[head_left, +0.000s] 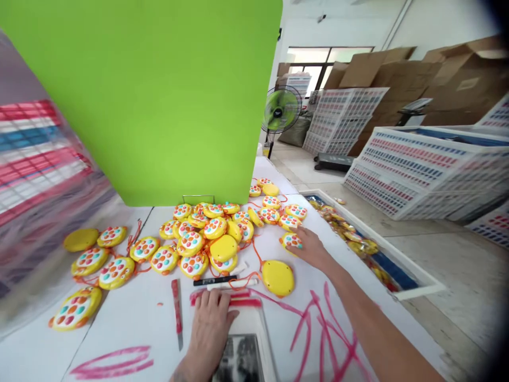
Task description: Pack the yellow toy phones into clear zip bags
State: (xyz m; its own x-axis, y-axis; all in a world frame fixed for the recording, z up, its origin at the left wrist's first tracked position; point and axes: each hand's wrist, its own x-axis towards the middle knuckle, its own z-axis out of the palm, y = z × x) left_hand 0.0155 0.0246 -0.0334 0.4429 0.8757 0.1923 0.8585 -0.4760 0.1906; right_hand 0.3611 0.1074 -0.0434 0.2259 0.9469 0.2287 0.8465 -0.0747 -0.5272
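My right hand (309,248) reaches over the table's right side, its fingers closed on the edge of a yellow toy (291,241) with a white face and coloured buttons. Below it lies a similar toy, plain yellow back up (278,278), with an orange cord. My left hand (211,323) rests palm down with fingers stretched over a white, pink-edged tray-like thing (260,331) with a dark panel; what lies under the palm is hidden. Just beyond those fingers are a black marker (214,280) and a white marker (226,285). A red-handled cutter knife (176,307) lies left of that hand.
A heap of button toys (193,241) spreads before a tall green board (159,101). More toys lie at left beside a plastic-wrapped stack (35,159). On the floor at right are a long bin of packaged items (421,289), white crates (401,175) and a fan (281,110).
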